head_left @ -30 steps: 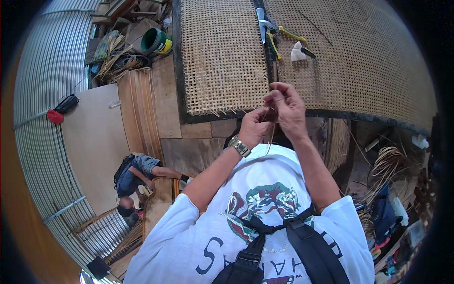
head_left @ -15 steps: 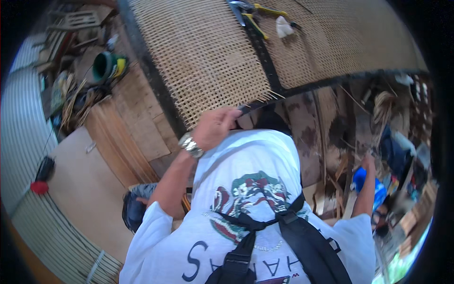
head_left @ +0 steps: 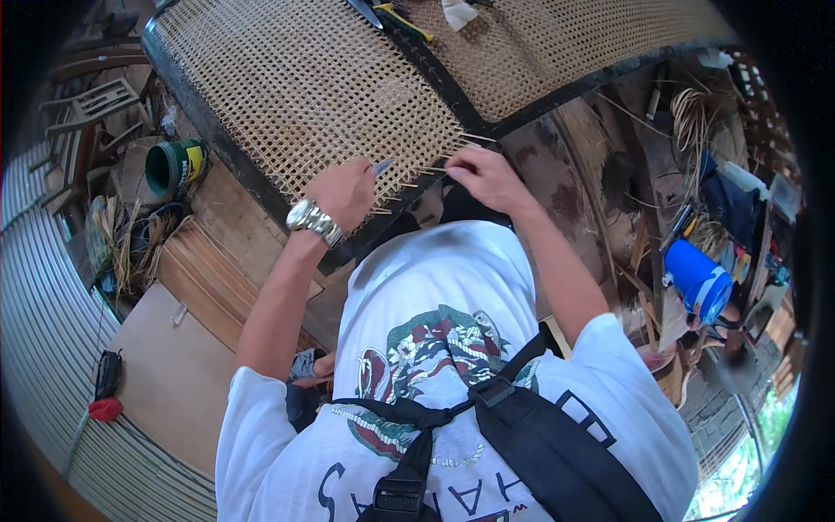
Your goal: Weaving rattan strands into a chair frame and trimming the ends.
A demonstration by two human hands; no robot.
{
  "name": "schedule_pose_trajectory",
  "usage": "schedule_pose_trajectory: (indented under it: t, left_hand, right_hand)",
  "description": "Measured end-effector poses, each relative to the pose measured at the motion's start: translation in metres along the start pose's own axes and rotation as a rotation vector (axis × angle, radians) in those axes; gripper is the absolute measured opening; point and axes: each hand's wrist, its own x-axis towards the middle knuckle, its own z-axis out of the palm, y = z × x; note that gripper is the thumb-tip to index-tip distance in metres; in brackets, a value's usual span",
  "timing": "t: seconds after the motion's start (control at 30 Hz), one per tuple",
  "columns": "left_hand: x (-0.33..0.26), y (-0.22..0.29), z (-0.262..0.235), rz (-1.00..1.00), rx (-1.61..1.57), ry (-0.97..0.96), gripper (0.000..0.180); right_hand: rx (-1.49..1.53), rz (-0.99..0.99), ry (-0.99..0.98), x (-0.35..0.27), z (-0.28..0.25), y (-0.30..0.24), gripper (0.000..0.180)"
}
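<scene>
Woven cane webbing (head_left: 304,87) fills a dark frame (head_left: 235,143) before me, with loose strand ends along its near edge. My left hand (head_left: 342,193), with a metal watch on the wrist, is closed at that edge. From its fingers sticks a small blue-grey pointed tool (head_left: 383,165), its kind unclear and the rest hidden in the hand. Just right of it, my right hand (head_left: 489,178) pinches a pale cane strand (head_left: 433,170) near the frame's corner.
Yellow-handled pliers (head_left: 407,24) and a crumpled white piece (head_left: 458,13) lie on the far webbing. A green bucket (head_left: 172,167) stands at left. Coiled cane (head_left: 691,122) and a blue container (head_left: 698,277) are at right among clutter. Another person's hand (head_left: 323,365) shows behind my left arm.
My right hand has come from the far right to the webbing's near edge and pinches a strand. My left hand has shifted slightly left and up, and a pointed tool now shows in it.
</scene>
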Motion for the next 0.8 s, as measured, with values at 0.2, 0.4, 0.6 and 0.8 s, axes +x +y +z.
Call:
schedule_pose_trajectory:
  t: [0.2,0.4,0.6,0.8]
  left_hand:
    - [0.017,0.037,0.009,0.013,0.163,-0.154,0.034]
    - [0.029,0.066,0.019,-0.2,0.269,-0.197,0.025]
    - [0.032,0.092,0.014,-0.255,0.315,-0.162,0.025]
    - [0.03,0.088,0.027,-0.279,0.296,-0.091,0.022]
  right_hand:
    - [-0.322,0.129,0.071,0.014,0.011,-0.003,0.02]
    - [-0.407,0.064,0.055,0.021,0.001,-0.003,0.019]
    - [-0.349,0.07,-0.004,0.034,-0.007,-0.012,0.019]
    - [-0.261,0.053,-0.003,0.034,-0.014,-0.013,0.019]
